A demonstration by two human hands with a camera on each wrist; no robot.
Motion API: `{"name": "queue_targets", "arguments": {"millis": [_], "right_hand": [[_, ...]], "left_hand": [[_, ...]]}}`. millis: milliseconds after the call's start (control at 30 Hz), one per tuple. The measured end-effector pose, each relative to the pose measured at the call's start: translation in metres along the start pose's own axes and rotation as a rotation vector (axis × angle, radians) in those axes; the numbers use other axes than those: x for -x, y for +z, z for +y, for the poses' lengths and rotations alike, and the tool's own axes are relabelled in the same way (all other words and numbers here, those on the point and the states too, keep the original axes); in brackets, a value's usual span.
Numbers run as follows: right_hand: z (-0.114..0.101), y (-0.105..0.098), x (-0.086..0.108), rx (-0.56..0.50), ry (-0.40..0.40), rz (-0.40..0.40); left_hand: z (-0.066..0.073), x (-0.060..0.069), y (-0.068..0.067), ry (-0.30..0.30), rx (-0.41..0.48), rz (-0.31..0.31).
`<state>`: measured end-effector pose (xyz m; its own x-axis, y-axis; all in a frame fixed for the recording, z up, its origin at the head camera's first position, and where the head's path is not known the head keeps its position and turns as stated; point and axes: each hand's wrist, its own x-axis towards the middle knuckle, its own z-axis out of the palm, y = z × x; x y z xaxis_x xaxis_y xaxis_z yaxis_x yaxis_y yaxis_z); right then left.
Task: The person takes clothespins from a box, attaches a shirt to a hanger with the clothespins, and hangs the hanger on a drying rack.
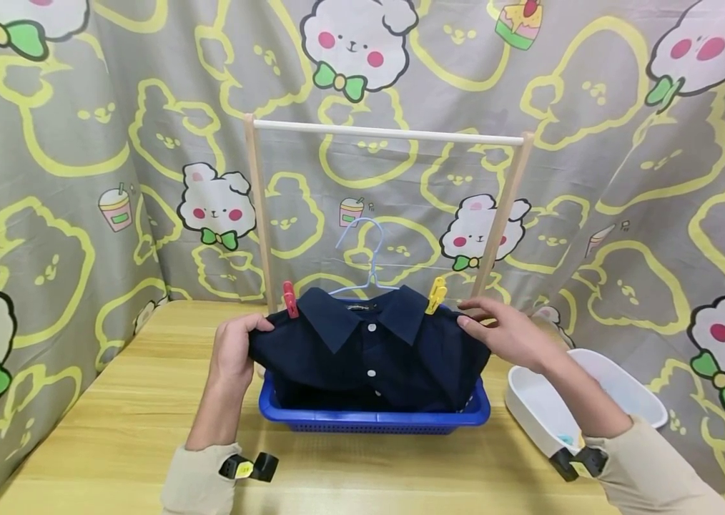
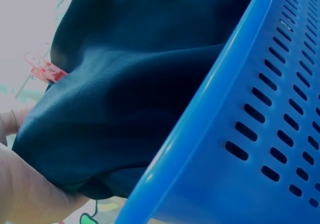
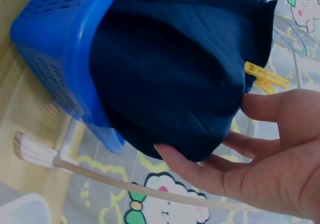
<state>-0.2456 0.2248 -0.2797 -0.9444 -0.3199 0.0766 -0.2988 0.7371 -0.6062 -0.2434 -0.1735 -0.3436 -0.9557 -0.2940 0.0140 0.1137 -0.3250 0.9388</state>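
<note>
A dark navy shirt [image 1: 401, 365] with a broad collar [image 1: 330, 325] and white buttons [image 1: 372, 327] stands upright, its lower part inside the blue basket [image 1: 375, 417] and its collar above the rim. A pale blue hanger [image 1: 372, 268] holds it, hook rising above the basket. The left hand [image 1: 234, 347] pinches one shoulder beside a red clothespin [image 1: 289, 299]; the right hand [image 1: 513, 332] touches the other, near a yellow clothespin [image 1: 436, 295].

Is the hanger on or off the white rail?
Off: the top of the hanger is below the white rail, with curtain showing between them.
</note>
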Motion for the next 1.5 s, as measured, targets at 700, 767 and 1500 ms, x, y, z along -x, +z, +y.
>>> {"name": "queue_targets", "arguments": {"millis": [700, 767, 1500], "right_hand": [[0.010, 0.018, -0.010, -0.145, 0.058, 0.044], [0.011, 0.019, -0.011, -0.163, 0.072, 0.044], [0.005, 0.029, -0.015, -0.208, 0.217, 0.167]], "left_hand": [[-0.001, -0.001, -0.001, -0.003, 0.001, 0.003], [-0.001, -0.001, -0.001, -0.003, -0.007, 0.001], [0.002, -0.002, -0.006, -0.022, -0.026, -0.066]]}}
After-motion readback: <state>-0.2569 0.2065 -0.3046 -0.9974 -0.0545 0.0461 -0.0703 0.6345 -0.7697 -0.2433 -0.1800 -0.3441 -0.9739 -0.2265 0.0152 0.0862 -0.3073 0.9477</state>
